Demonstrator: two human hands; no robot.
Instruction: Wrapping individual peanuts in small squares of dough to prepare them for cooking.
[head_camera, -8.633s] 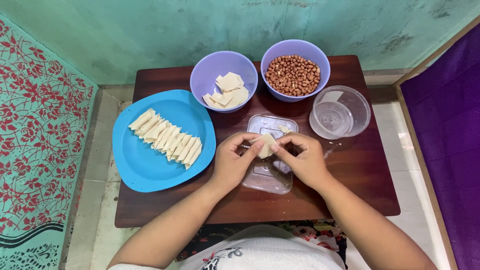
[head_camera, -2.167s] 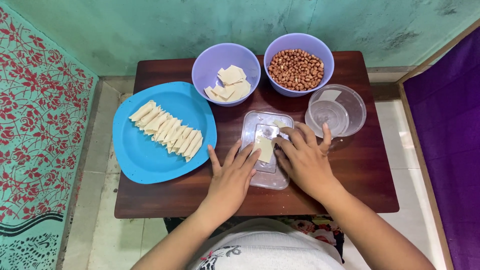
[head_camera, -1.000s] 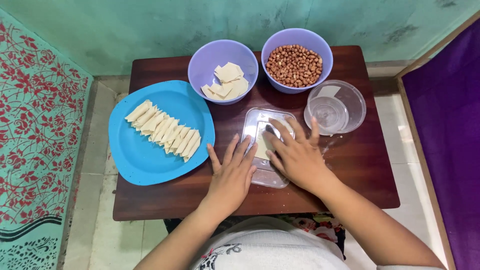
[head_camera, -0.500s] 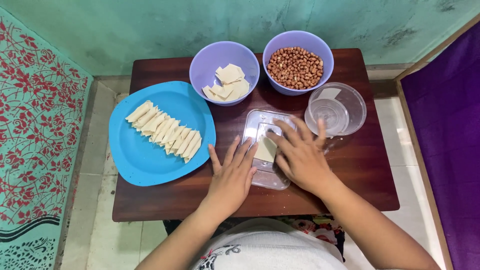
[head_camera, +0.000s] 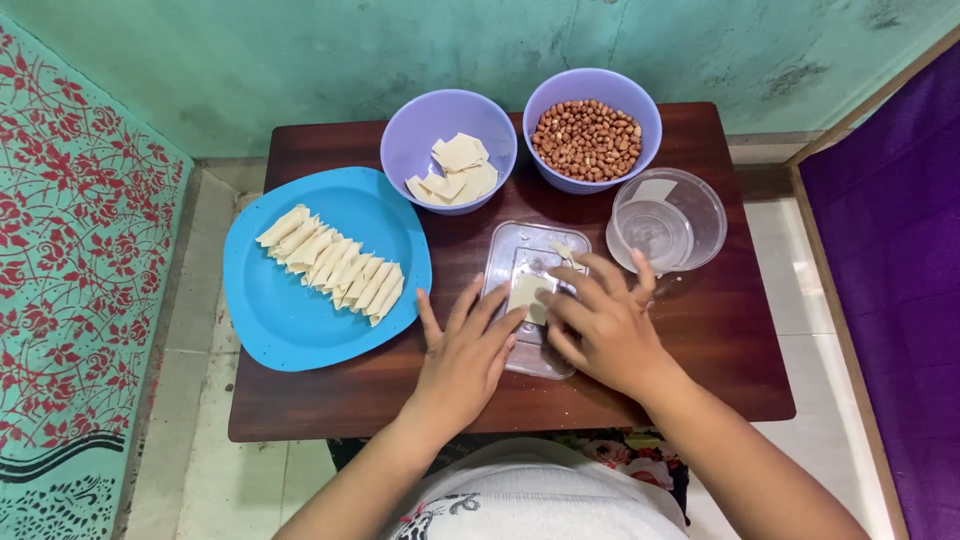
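Since the earlier frame, both hands are staying flat and spread at frame centre, the left hand (head_camera: 462, 362) and right hand (head_camera: 606, 330) pressing fingertips on the pale wrapper square (head_camera: 526, 294) lying on the clear tray (head_camera: 525, 255).

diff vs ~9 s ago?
The pastry square, then pinched in the air by both hands, now lies on the clear lid. The left hand and right hand press it flat, fingers spread. The plate and bowls are unchanged.
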